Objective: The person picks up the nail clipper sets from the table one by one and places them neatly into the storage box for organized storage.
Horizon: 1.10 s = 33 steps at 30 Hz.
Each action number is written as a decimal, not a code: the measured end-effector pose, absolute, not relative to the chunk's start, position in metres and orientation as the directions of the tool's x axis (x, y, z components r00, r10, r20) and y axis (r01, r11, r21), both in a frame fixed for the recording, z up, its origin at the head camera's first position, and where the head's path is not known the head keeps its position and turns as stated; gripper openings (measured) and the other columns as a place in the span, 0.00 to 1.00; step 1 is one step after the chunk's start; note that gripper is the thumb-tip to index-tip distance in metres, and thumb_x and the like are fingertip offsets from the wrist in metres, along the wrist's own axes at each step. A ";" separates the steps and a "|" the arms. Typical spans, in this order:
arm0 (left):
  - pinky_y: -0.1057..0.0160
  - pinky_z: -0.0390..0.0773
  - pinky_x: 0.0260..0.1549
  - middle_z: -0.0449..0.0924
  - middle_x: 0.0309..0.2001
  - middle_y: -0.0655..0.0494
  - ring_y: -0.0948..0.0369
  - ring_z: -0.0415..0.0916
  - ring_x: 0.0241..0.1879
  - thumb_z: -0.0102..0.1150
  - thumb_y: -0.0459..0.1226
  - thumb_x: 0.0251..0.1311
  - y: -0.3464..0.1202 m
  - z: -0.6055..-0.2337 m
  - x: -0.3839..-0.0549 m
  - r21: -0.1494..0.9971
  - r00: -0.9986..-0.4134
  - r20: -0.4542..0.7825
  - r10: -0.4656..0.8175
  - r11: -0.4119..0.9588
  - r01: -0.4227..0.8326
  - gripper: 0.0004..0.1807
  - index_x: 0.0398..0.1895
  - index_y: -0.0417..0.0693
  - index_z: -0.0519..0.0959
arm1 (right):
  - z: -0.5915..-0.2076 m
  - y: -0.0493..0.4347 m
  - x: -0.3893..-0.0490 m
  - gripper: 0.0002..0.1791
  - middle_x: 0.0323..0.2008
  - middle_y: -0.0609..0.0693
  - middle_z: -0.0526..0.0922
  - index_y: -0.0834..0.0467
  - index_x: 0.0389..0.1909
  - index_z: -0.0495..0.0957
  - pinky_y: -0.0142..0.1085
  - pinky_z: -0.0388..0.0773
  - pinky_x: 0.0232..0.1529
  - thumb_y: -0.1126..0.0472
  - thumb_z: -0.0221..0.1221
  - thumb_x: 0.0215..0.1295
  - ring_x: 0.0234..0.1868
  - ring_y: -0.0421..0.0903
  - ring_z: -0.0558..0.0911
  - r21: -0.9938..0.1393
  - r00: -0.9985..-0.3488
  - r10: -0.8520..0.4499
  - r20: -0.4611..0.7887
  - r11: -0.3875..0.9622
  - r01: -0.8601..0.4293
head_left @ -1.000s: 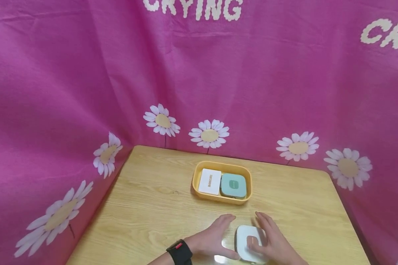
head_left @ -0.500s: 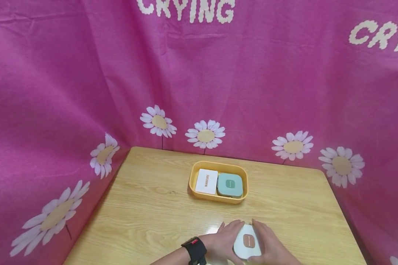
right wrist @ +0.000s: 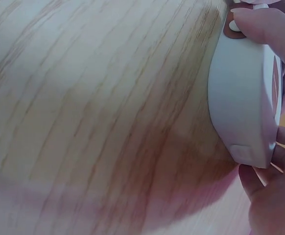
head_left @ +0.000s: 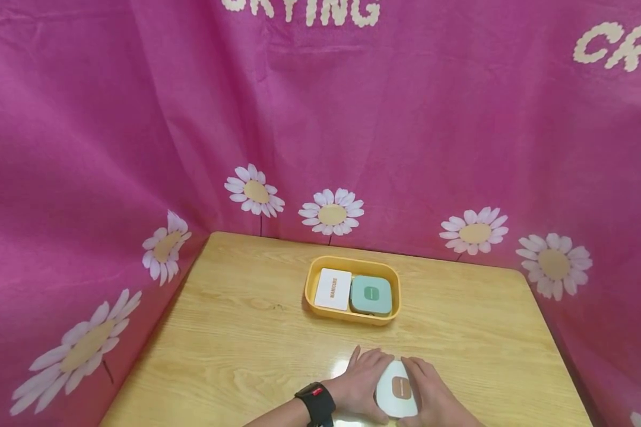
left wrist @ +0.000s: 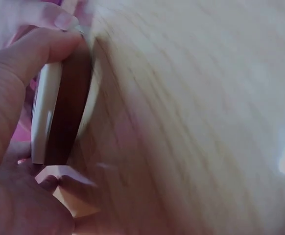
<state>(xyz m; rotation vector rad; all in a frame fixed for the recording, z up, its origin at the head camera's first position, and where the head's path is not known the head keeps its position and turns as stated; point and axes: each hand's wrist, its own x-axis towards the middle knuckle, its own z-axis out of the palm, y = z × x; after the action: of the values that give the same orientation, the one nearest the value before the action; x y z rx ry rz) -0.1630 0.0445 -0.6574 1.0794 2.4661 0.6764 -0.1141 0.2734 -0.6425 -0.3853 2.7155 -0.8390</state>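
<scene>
A small white rounded-square case [head_left: 392,394] with a brown label on its lid is at the bottom of the head view, close over the table. My left hand [head_left: 360,385] grips its left side and my right hand [head_left: 438,398] its right side, thumbs near and fingers at the far end. In the left wrist view the case [left wrist: 47,112] shows a white lid edge above a dark brown side wall. Seen from the right wrist, the case wall [right wrist: 238,93] is white, and my right thumb [right wrist: 260,23] lies at a brown tab with a round snap [right wrist: 234,26].
Farther back on the wooden table [head_left: 235,332] stands a yellow tray [head_left: 320,315]. Inside it lie a white box [head_left: 333,289] lettered MANICURE and a mint-green case [head_left: 371,295]. A magenta cloth [head_left: 384,130] with daisies hangs behind and at both sides.
Both hands have closed in on the white case from either side and now hold it. The case has turned slightly between them. The tray has stayed in place.
</scene>
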 end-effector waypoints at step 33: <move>0.67 0.70 0.65 0.63 0.74 0.59 0.69 0.66 0.66 0.84 0.44 0.43 0.027 -0.640 -0.179 0.783 -0.659 0.012 0.752 0.403 0.474 0.62 0.82 0.50 0.57 | -0.619 0.266 -0.127 0.69 0.63 0.49 0.74 0.62 0.74 0.68 0.48 0.83 0.58 0.26 0.79 0.34 0.59 0.45 0.77 -0.458 -0.930 -0.365 0.053 0.818 -0.347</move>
<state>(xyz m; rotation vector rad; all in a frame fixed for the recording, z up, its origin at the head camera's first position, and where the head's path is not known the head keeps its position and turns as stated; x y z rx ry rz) -0.1794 0.0269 -0.6403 1.0601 2.3217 1.1283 -0.1274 0.2659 -0.6185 -0.5799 2.9602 -0.7346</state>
